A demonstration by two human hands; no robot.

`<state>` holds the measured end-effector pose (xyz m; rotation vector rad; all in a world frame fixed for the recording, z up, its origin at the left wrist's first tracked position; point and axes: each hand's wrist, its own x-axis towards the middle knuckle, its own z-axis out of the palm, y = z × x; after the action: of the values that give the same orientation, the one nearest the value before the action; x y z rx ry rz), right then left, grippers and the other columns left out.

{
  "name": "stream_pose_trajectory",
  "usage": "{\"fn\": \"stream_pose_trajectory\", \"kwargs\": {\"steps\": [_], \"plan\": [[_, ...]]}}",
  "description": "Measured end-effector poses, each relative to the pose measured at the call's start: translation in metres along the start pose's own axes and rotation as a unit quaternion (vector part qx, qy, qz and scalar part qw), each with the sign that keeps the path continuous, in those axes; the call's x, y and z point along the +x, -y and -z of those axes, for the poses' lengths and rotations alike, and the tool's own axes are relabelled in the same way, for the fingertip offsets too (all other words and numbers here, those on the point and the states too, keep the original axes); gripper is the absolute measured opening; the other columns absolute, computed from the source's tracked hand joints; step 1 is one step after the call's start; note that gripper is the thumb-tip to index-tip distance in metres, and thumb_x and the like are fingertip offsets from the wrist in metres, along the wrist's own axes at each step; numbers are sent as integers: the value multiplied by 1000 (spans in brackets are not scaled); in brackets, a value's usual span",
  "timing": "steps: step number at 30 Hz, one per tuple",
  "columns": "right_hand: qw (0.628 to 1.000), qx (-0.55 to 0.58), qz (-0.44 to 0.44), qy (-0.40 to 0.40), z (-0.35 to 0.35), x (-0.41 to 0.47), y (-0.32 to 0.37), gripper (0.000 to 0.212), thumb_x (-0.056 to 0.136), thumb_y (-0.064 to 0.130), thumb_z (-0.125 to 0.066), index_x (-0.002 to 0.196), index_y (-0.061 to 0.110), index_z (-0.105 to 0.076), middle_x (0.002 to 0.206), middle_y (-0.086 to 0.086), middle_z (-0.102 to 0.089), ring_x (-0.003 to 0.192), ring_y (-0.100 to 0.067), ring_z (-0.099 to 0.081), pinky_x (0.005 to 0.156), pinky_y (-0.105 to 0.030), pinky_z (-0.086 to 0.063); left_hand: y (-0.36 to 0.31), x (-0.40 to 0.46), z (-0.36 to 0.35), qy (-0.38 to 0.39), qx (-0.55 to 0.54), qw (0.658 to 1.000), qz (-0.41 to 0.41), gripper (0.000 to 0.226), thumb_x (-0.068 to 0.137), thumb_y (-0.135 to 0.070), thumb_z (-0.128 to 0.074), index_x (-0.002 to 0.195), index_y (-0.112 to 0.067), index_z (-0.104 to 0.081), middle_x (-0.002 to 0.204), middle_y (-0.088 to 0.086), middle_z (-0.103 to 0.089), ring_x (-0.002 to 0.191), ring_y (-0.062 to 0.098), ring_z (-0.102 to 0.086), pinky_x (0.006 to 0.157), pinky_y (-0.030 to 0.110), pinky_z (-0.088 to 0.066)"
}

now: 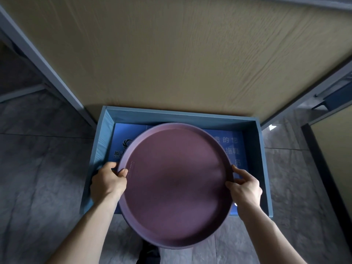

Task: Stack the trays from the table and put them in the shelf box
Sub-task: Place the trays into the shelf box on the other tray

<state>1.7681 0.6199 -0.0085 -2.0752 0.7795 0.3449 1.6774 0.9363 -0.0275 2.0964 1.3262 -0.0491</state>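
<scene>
A round, dull-purple tray (176, 187) with a low upright rim is held over a blue shelf box (263, 161). Its far half lies above the box's inside, and its near edge juts out past the box's open near side, over the grey tiled floor (38, 168). Whether more trays are stacked under it cannot be told from this view; only one top surface and one rim show.

The left hand (107, 181) is closed on the tray's left rim, thumb hooked over the top edge and fingers curled beneath. The right hand (245, 187) is closed on the right rim in the same way, thumb lying along the top of the edge. Both forearms reach in from the bottom corners of the view.

The box is a shallow, open-topped container with blue walls at its left, far and right sides. On its floor lies a blue printed sheet (231, 147) with a round logo near the left wall and pale characters near the right wall; the tray hides most of the sheet's middle. No other contents show in the box.

Beyond the box's far wall a tan wood-grain shelf board (181, 54) stretches away, framed by grey-blue metal rails (43, 61) at its left and right edges.
</scene>
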Motion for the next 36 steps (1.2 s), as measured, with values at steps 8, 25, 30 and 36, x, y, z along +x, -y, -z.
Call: {"fn": "stream_pose_trajectory", "kwargs": {"steps": [8, 25, 30, 36], "plan": [[1000, -16, 4, 5, -5, 12, -1, 53, 73, -7, -63, 101, 38, -68, 78, -2, -72, 70, -23, -67, 59, -28, -52, 5, 8, -5, 17, -9, 1000, 4, 18, 83, -30, -73, 96, -23, -63, 91, 6, -69, 80, 33, -64, 75, 42, -55], [817, -424, 385, 68, -15, -25, -51, 96, 69, 91, -37, 150, 52, -3, 167, 3, 1, 148, -24, 26, 123, -47, -14, 20, -78, -25, 28, 238, 921, -308, 105, 63, -77, -63, 152, -37, -27, 161, 14, -21, 149, 43, -1, 117, 55, -17], [807, -436, 394, 63, -16, -23, -56, 92, 72, 92, -25, 149, 54, 6, 166, 3, 8, 147, -23, 28, 122, -50, -11, 24, -78, -27, 37, 274, 904, -325, 110, 60, -87, -51, 154, -36, -22, 162, 21, -16, 150, 38, -6, 120, 55, -8], [801, -444, 393, 84, -17, -15, -61, 87, 75, 91, -19, 147, 55, 15, 164, 3, 18, 144, -24, 35, 121, -54, -8, 26, -73, -30, 27, 258, 907, -332, 111, 57, -89, -51, 153, -37, -25, 161, 21, -18, 150, 37, -12, 120, 54, -9]]}}
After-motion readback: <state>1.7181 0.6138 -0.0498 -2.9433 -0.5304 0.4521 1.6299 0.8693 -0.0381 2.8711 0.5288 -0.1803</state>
